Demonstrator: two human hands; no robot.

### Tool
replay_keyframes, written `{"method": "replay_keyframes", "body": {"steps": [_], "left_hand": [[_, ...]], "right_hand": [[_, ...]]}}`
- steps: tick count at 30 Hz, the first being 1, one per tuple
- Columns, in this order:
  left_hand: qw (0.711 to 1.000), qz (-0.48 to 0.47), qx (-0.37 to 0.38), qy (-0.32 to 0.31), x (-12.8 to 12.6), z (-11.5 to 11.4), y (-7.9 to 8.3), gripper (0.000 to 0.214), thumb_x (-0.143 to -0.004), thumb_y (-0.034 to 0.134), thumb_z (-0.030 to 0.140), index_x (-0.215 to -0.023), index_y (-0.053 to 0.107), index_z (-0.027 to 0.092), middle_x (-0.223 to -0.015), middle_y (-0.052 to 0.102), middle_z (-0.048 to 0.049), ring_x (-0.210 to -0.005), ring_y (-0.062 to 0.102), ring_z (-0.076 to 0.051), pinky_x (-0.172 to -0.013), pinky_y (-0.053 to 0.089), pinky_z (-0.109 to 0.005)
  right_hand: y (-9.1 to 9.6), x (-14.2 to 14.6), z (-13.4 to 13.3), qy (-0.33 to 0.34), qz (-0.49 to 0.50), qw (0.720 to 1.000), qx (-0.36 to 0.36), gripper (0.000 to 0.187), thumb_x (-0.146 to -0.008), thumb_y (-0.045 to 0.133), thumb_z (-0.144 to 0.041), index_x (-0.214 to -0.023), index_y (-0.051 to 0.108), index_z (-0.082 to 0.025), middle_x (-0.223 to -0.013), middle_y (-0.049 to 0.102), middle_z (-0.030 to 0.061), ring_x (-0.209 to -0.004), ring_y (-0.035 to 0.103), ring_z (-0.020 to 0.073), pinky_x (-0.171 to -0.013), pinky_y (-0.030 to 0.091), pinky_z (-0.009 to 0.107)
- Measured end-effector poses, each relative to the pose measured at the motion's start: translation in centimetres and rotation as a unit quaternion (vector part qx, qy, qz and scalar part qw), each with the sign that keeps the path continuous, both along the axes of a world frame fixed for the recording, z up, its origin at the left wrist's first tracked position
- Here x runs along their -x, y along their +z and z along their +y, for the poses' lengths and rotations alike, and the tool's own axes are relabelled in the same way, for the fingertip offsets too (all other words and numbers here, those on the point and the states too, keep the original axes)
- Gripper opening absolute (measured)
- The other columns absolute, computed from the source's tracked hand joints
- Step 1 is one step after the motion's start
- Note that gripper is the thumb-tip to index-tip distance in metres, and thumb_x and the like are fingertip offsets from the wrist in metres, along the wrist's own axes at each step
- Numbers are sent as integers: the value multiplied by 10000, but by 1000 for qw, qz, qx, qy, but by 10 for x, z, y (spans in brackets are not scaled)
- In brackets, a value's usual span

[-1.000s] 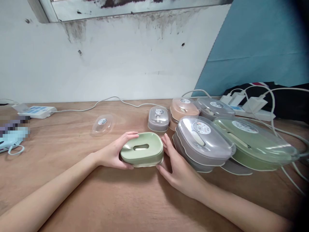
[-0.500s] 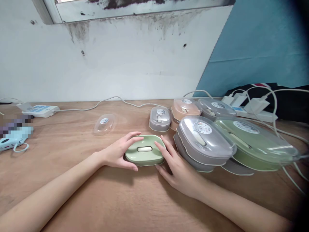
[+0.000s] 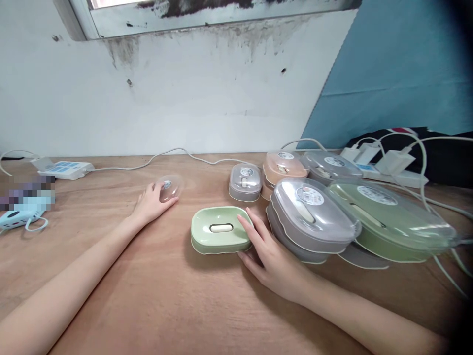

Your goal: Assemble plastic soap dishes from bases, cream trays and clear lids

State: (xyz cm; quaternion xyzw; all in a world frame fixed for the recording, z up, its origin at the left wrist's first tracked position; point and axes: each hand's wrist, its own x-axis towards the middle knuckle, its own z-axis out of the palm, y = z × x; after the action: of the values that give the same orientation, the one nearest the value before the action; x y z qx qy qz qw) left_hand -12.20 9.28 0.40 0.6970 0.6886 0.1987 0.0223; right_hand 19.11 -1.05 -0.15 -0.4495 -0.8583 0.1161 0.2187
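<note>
A small green rounded box (image 3: 207, 237), with a white piece set in the middle of its top, lies on the wooden table. My right hand (image 3: 271, 261) holds its right end, fingers on the top and thumb at the near side. Farther off to the left, my left hand (image 3: 152, 202) has its fingers and thumb around a clear plastic lid (image 3: 173, 186) with a round white label. That lid lies on the table, its left part hidden by the fingers.
Several boxes under clear lids stand to the right: a small grey box (image 3: 245, 185), a peach box (image 3: 286, 165), a grey stack (image 3: 314, 217) and a large green box (image 3: 391, 222). White cables and a power strip (image 3: 395, 173) lie behind; a light-blue object (image 3: 27, 212) sits far left.
My left hand has let go of the green box and moved left and away from me onto the clear lid, which has shifted slightly right. My right hand stays on the box.
</note>
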Motion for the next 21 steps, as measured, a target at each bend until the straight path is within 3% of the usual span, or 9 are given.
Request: {"method": "replay_keyframes", "body": {"steps": [3, 7, 11, 15, 19, 21], "left_hand": [[992, 9, 18, -124, -13, -8, 1, 697, -725, 544, 580, -1299, 385, 219, -1343, 381, -124, -1220, 398, -308, -993, 338, -431], [970, 12, 25, -241, -30, -18, 2, 663, -781, 518, 518, -1328, 344, 186, -1390, 308, -167, -1252, 350, -319, -998, 322, -455], [969, 12, 15, -248, -36, -20, 1, 637, -791, 518, 490, -1320, 359, 172, -1372, 326, -181, -1246, 354, -319, -998, 316, -465], [979, -1, -21, -205, -35, -18, 1, 618, -739, 569, 490, -1267, 439, 196, -1308, 403, -151, -1205, 393, -327, -978, 332, -487], [967, -162, -41, -192, -36, -19, 4, 543, -753, 513, 460, -1220, 466, 187, -1270, 452, -121, -1157, 457, -301, -941, 394, -466], [947, -219, -63, -228, -40, -24, 8, 509, -788, 454, 418, -1236, 438, 176, -1281, 448, -122, -1174, 446, -287, -940, 404, -444]], "right_hand": [[-1, -1, 0, 0, -2, 1000, 0, 609, -850, 413, -201, -1396, 143, -198, -1475, 101, 164, -1344, 190, 282, -1051, 283, 467], [0, -1, -1, 0, -5, 1000, -3, 615, -853, 409, -198, -1399, 123, -208, -1476, 97, 159, -1347, 182, 275, -1053, 277, 464], [0, 0, -1, -3, -9, 1000, 2, 623, -848, 414, -191, -1400, 126, -213, -1475, 101, 156, -1344, 192, 278, -1050, 286, 462], [0, 0, 0, -1, -2, 1000, -6, 664, -844, 423, -192, -1411, 79, -228, -1477, 107, 151, -1341, 200, 287, -1046, 285, 483], [-3, -1, 1, -4, 18, 1000, -9, 741, -839, 437, -200, -1421, -22, -212, -1478, 132, 152, -1347, 185, 272, -1056, 275, 476], [-4, -1, 1, -4, 31, 999, -13, 776, -834, 446, -200, -1420, -62, -195, -1477, 152, 149, -1354, 162, 258, -1067, 262, 467]]}}
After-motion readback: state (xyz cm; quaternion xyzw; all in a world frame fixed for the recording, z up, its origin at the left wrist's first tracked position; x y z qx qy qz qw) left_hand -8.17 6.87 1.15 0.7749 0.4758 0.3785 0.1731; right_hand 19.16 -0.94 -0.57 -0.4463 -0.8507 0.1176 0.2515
